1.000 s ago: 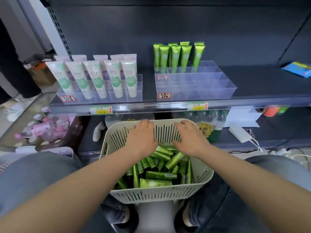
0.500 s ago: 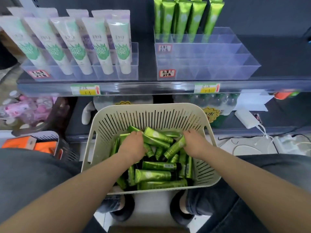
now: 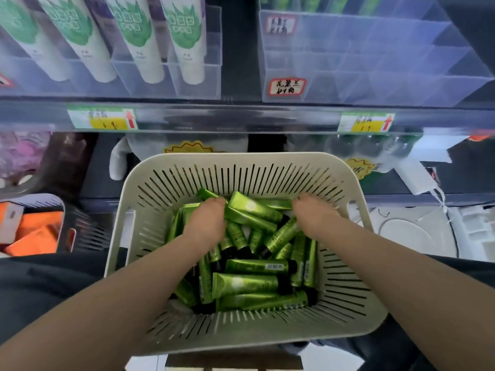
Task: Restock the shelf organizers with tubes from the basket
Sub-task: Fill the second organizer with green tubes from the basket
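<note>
A cream slotted basket point(image 3: 241, 159) sits on my lap, holding several green tubes point(image 3: 251, 266) with black caps in a loose pile. Both hands are down inside it. My left hand point(image 3: 205, 223) has its fingers curled into the tubes at the pile's far left. My right hand point(image 3: 314, 215) curls its fingers over tubes at the far right; the fingertips of both are hidden. Above, on the shelf, the clear tiered organizer point(image 3: 375, 76) shows bare front rows; its green tubes are cut off at the top edge.
A second clear organizer point(image 3: 195, 84) on the left holds white tubes point(image 3: 184, 36) with green leaf prints. The shelf's front rail point(image 3: 241, 119) carries price tags. Left of my knee sits a dark crate with orange boxes point(image 3: 34, 231). White devices and cables point(image 3: 417, 175) lie right.
My head has tipped down and closer, so the basket fills the view. Both hands went from the basket's far rim down into the tubes and curled their fingers into the pile.
</note>
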`<state>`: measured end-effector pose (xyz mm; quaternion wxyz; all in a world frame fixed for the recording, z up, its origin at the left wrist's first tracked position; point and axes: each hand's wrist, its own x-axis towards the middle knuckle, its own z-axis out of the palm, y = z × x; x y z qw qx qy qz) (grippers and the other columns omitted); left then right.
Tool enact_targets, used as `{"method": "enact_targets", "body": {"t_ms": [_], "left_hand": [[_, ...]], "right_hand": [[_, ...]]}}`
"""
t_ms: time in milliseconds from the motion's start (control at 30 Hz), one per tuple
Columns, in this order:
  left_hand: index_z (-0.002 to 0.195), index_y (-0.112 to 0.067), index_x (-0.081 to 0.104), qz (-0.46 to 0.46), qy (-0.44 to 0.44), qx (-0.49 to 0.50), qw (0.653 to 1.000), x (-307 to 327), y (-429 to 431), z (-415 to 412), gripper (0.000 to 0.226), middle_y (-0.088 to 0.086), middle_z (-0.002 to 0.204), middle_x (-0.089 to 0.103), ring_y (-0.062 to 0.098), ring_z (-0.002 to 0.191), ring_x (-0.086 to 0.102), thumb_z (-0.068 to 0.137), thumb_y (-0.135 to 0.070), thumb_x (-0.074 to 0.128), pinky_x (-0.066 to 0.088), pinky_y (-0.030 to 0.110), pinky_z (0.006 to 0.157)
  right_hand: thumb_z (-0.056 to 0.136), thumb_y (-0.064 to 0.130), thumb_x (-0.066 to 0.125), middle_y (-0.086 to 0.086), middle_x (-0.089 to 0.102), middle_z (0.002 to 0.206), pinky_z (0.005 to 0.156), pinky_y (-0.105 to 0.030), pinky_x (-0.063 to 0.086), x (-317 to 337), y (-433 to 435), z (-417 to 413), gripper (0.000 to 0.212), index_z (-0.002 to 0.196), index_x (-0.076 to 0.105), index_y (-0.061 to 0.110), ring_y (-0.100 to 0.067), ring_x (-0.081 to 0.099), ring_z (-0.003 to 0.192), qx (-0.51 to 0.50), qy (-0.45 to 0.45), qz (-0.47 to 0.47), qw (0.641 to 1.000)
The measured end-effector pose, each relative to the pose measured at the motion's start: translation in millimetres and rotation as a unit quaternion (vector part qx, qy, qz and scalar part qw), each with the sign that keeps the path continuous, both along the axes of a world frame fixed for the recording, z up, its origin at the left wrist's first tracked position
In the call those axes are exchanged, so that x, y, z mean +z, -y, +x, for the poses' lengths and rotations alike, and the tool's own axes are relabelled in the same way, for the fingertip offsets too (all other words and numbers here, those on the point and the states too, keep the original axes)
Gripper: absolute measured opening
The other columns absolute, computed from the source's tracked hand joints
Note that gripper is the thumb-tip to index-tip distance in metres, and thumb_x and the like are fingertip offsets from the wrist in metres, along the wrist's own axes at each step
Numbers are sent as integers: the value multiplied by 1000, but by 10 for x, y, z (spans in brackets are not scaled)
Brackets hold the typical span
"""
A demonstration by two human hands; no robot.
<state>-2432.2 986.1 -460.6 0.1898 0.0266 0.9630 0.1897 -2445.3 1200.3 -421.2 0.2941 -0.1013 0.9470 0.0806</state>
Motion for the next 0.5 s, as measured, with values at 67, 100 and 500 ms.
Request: {"method": "enact_targets", "body": {"t_ms": [67, 100, 500], "left_hand": [[110, -11, 58, 6, 0, -2, 1000, -38, 23, -43, 23, 9, 110, 62, 26, 99, 61, 87, -9, 57, 48, 32, 78], [108, -12, 59, 7, -1, -2, 1000, -53, 33, -63, 21, 9, 107, 63, 25, 96, 62, 88, -11, 59, 47, 31, 76], [110, -16, 61, 11, 36, 8, 999, -78, 15, -136, 27, 3, 93, 65, 21, 82, 62, 86, -28, 66, 53, 35, 74]], "right_hand": [[84, 4, 58, -13, 50, 118, 95, -43, 46, -14, -13, -62, 36, 120, 53, 4, -30, 50, 111, 2, 14, 12, 1000], [85, 5, 56, -14, 51, 117, 94, -43, 46, -19, -23, -86, 34, 118, 53, 3, -31, 51, 110, 1, 20, 14, 1000], [84, -1, 53, -14, 55, 111, 81, -35, 45, -16, -85, -153, 25, 109, 58, 2, -30, 57, 101, 23, 17, 9, 1000]]}}
